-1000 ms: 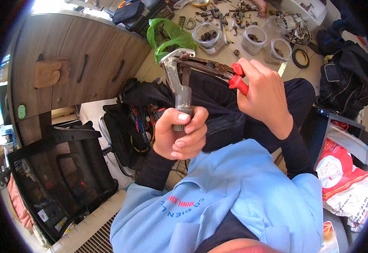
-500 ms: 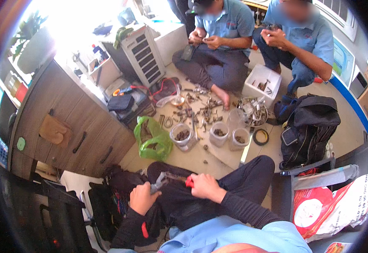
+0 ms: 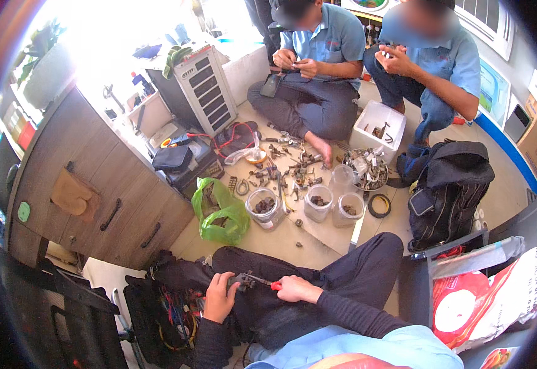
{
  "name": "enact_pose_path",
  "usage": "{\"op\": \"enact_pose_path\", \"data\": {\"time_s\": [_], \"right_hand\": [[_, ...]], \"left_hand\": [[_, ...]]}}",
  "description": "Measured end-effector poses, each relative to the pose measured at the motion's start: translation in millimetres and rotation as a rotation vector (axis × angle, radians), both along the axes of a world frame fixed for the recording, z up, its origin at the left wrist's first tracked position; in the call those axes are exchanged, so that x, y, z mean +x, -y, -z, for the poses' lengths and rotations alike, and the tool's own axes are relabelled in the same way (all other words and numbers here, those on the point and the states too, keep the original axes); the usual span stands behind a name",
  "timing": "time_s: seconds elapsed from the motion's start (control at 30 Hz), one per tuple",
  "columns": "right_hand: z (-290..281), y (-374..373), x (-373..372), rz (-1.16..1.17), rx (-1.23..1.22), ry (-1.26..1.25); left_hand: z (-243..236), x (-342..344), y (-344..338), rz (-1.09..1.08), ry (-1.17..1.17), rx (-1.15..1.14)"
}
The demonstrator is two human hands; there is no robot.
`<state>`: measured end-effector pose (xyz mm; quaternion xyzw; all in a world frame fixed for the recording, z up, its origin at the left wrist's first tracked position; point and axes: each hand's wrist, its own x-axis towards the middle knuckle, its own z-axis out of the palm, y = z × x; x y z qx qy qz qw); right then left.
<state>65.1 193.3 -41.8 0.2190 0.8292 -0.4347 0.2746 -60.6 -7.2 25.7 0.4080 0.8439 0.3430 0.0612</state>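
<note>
Left hand (image 3: 218, 299) gripping grey tool (image 3: 242, 282), above lap (image 3: 265, 310); right hand (image 3: 299, 289) closed on red-handled pliers (image 3: 276, 286), nose at tool, contact unclear. Floor (image 3: 314, 238): three clear jars (image 3: 272, 222), small dark parts (image 3: 264, 206) in each; green bag (image 3: 236, 222), dark contents; white box (image 3: 372, 144), few metal pieces (image 3: 379, 131); bowl (image 3: 373, 187) heaped with metal parts (image 3: 370, 169).
</note>
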Motion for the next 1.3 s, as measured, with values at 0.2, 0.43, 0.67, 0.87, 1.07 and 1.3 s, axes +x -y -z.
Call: {"op": "enact_pose_path", "data": {"time_s": [0.2,0.43,0.67,0.87,1.07,1.3], "right_hand": [[8.8,-2.0,4.8,-0.038,-0.046,-0.002],[17.9,-2.0,1.8,-0.044,-0.063,-0.007],[15.6,-7.0,20.2,0.071,-0.066,-0.173],[8.7,-2.4,37.8,0.087,0.009,-0.266],[-9.6,-23.9,36.3,-0.045,-0.159,-0.282],[-31.4,-51.4,38.7,-0.197,-0.562,-0.109]], "left_hand": [[2.9,3.0,2.4,0.014,0.012,0.029],[49.6,12.7,-8.7,-0.279,0.475,0.386],[67.0,17.9,-32.9,-0.421,0.529,0.645],[52.2,18.5,-49.6,-0.432,0.608,0.775],[7.1,16.2,-50.2,-0.112,0.802,0.916],[-25.4,4.9,-52.0,0.201,1.098,0.958]]}}
